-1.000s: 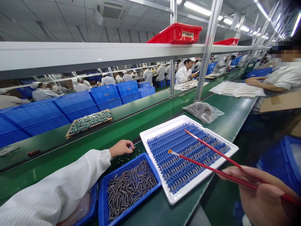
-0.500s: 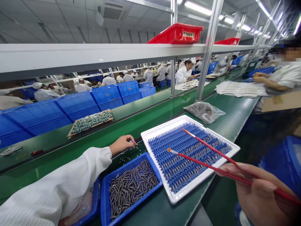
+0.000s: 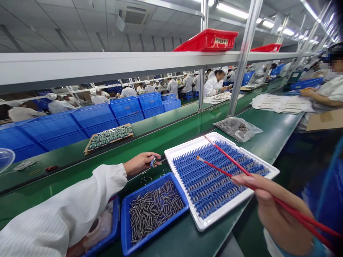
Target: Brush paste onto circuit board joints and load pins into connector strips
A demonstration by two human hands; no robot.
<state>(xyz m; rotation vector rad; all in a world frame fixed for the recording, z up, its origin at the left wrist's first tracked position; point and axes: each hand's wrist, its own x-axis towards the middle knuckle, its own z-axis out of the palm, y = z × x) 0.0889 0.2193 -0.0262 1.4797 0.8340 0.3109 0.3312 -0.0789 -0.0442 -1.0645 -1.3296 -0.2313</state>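
Our left hand [image 3: 140, 163] pinches tiny blue part [image 3: 153, 162] | white plastic tray [image 3: 187, 143] just right | our right hand [image 3: 278, 210] grips two red sticks [image 3: 225, 154]

Our left hand [image 3: 139, 163] pinches a tiny blue part [image 3: 153, 162] — our right hand [image 3: 278, 210] holds two red-handled brushes [image 3: 227, 156] above a white tray [image 3: 193, 142].

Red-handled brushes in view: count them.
2. Both red-handled brushes, one and the other, are held in the right hand, their tips over the white tray. Others could be hidden out of view.
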